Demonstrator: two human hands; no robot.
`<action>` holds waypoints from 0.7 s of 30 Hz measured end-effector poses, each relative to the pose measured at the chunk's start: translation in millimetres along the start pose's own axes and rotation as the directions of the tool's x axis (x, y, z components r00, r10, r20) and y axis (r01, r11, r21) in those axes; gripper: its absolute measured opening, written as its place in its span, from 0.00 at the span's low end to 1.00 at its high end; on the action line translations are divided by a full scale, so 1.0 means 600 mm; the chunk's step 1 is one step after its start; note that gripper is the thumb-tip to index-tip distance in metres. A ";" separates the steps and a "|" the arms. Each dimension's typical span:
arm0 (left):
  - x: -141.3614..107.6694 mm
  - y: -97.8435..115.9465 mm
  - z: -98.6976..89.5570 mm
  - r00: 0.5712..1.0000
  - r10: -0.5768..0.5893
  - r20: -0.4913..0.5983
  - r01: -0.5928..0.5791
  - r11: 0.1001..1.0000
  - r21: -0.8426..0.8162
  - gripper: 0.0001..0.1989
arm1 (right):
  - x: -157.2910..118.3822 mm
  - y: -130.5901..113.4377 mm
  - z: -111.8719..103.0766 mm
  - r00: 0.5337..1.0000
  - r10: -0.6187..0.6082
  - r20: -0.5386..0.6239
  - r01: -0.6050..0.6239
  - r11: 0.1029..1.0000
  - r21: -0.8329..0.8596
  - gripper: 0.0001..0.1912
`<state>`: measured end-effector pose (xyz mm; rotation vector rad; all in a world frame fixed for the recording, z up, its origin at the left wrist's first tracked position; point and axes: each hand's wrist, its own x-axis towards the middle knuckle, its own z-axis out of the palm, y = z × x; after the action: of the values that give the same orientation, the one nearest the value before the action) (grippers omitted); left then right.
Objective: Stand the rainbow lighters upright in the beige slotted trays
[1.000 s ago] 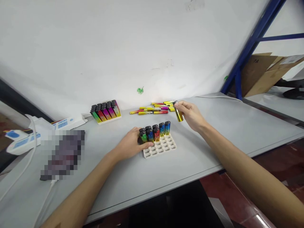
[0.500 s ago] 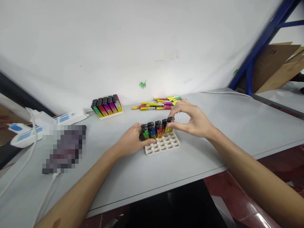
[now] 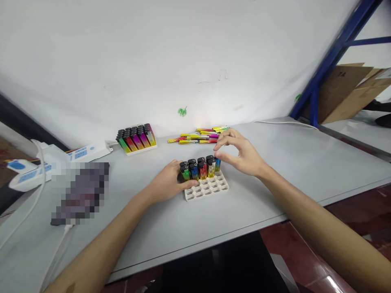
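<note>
A white lighter tray (image 3: 207,190) with rows of slots lies on the table. Several lighters stand upright in its two far rows: a green lighter (image 3: 185,173), a dark blue lighter (image 3: 194,171), a red lighter (image 3: 203,171) and a silver-yellow lighter (image 3: 211,169) in front. A lighter blue one (image 3: 218,163) stands behind at the right end. My left hand (image 3: 171,182) grips the tray's left side, thumb along the front, other fingers partly hidden behind the lighters. My right hand (image 3: 238,152) is open above the right end, thumb tip by the blue lighter's top.
Loose shiny lighters (image 3: 198,136) lie in a pile by the wall. A full tray of lighters (image 3: 137,140) stands back left. Power strips (image 3: 82,152), a white cable (image 3: 56,252) and a blurred-out flat object (image 3: 82,191) are at left. Cardboard boxes (image 3: 351,93) stand beyond the blue frame (image 3: 314,97).
The silver-yellow lighter that my right hand held now stands in the front row. My right hand has let go, its fingers apart. My left hand stays on the tray; the view has shifted slightly.
</note>
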<state>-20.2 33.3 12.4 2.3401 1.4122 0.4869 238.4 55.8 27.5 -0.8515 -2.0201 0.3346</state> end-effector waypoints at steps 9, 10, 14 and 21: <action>0.001 -0.001 -0.001 1.000 -0.006 0.006 0.006 1.000 -0.017 0.21 | -0.004 0.104 0.009 0.933 0.313 -0.178 -0.359 0.846 -0.394 0.10; 0.001 -0.001 -0.001 1.000 -0.006 0.006 0.006 1.000 -0.025 0.20 | -0.006 0.115 0.010 0.927 0.334 -0.169 -0.374 0.817 -0.439 0.11; 0.000 -0.004 0.002 1.000 0.006 0.009 -0.006 0.999 -0.045 0.20 | -0.004 0.136 0.017 0.916 0.398 -0.056 -0.371 0.781 -0.502 0.20; 0.004 -0.018 0.012 0.999 0.046 0.011 -0.046 0.998 -0.048 0.17 | 0.013 0.127 0.046 0.899 0.435 0.049 -0.306 0.705 -0.639 0.25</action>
<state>-23.7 39.4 1.3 2.3383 1.3296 0.5129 246.6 118.7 -23.5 -1.7217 -2.1569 -0.0518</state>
